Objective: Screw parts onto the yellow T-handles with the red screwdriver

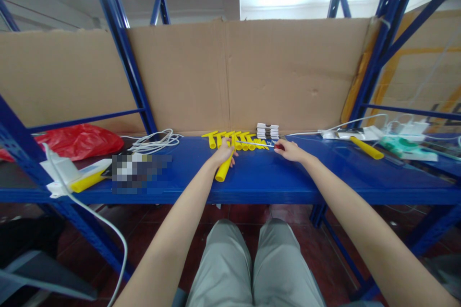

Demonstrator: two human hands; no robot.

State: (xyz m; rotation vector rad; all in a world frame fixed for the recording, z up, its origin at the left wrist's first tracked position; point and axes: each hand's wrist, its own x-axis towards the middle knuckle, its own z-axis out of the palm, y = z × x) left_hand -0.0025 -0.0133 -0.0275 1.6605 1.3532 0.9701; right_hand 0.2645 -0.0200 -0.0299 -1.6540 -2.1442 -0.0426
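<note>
My left hand is closed around a yellow T-shaped piece with a tubular handle, its round end pointing toward me. In my right hand is a slim screwdriver, its metal shaft reaching left toward that piece. My fingers cover most of its handle. Behind my left hand, several more yellow T-shaped pieces lie in a row. Small yellow parts are beside them, partly behind the shaft. A stack of white packs with dark bands stands just beyond.
The blue shelf is backed by a cardboard sheet. To the left are a red plastic bag, coiled white cable and a yellow tube. A yellow-handled tool, cables and a green-white packet lie right.
</note>
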